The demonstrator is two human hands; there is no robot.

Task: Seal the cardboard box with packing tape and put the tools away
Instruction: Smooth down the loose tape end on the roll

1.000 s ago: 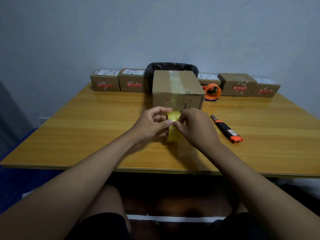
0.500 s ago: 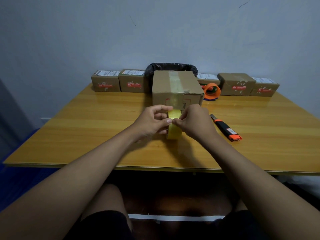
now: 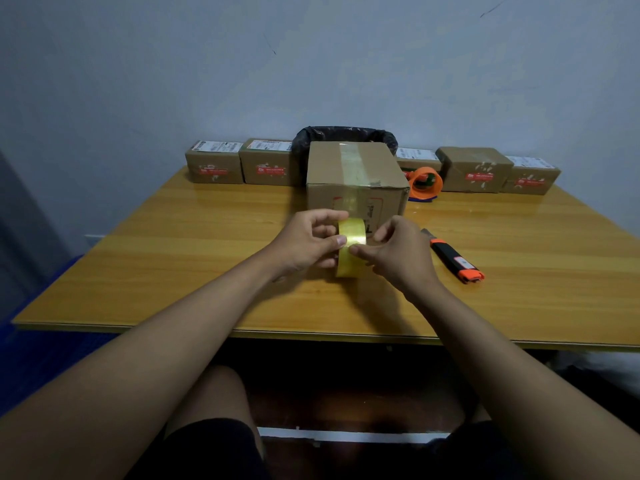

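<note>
A cardboard box (image 3: 329,171) stands in the middle of the wooden table (image 3: 173,258), with a strip of clear tape running over its top and down its front. Just in front of it a yellowish roll of packing tape (image 3: 351,244) is held upright on its edge. My left hand (image 3: 304,242) grips the roll from the left, thumb on its outer face. My right hand (image 3: 398,252) pinches at the roll's surface from the right with thumb and forefinger. An orange and black utility knife (image 3: 453,258) lies on the table to the right.
An orange tape dispenser (image 3: 424,183) sits behind the box on the right. Several small labelled cartons (image 3: 214,162) line the back edge along the wall. A bin lined with a black bag (image 3: 346,135) stands behind the box. My knees show below the table's front edge.
The roll of tape has become more exposed as my right hand shifted slightly right and its fingers loosened around it. My left hand stays on the roll.
</note>
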